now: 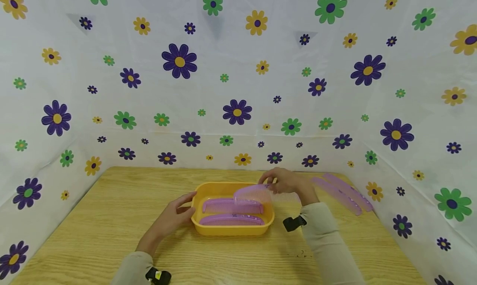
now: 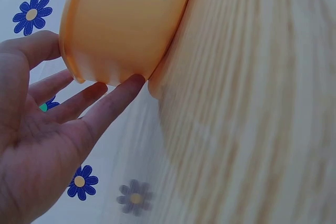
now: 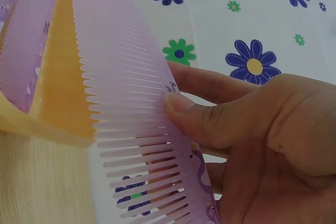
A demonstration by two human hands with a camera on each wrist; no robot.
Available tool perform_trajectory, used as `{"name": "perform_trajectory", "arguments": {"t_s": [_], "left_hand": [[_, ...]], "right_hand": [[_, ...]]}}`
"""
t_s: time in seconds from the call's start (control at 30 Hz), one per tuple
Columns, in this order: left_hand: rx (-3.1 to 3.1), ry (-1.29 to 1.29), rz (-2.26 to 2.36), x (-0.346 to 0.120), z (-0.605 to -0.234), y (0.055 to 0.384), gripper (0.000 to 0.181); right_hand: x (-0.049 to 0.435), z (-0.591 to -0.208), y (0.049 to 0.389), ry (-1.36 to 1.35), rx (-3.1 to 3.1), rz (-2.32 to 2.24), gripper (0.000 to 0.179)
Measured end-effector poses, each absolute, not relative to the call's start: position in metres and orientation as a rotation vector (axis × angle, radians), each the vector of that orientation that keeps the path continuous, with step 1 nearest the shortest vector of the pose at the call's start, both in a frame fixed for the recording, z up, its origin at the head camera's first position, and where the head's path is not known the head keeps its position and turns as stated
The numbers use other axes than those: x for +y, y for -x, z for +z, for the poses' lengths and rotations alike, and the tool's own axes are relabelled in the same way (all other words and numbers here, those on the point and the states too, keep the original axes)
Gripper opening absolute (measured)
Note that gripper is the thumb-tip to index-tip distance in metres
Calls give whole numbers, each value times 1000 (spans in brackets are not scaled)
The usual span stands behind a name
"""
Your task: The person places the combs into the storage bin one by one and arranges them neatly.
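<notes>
In the tub (image 1: 232, 230): two seem done, your near comb (image 1: 231, 220) along the near edge and your far comb (image 1: 220, 206) behind it.
Left to do: apparently three, the held comb (image 1: 249, 193) and two loose combs (image 1: 337, 194) side by side at the right edge of the table (image 1: 112, 218), near its far corner.
Held comb: teeth down, above the tub's right end.
Right hand (image 1: 287, 182): you pinch that comb's spine, thumb on one face, fingers behind.
Left hand (image 1: 172, 216): your nearly straight fingers touch the tub's left end, not closed round it.
</notes>
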State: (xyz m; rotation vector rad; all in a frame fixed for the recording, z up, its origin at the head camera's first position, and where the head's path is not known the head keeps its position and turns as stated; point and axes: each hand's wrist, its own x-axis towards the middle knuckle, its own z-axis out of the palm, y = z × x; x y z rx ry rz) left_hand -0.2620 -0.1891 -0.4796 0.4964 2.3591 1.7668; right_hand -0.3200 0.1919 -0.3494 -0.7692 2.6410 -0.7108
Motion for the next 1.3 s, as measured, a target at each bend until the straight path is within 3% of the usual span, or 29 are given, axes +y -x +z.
{"name": "perform_trajectory", "arguments": {"t_s": [1.3], "left_hand": [[2369, -453, 1774, -186, -481, 262, 59]], "right_hand": [[113, -368, 319, 830, 2623, -540, 26]]}}
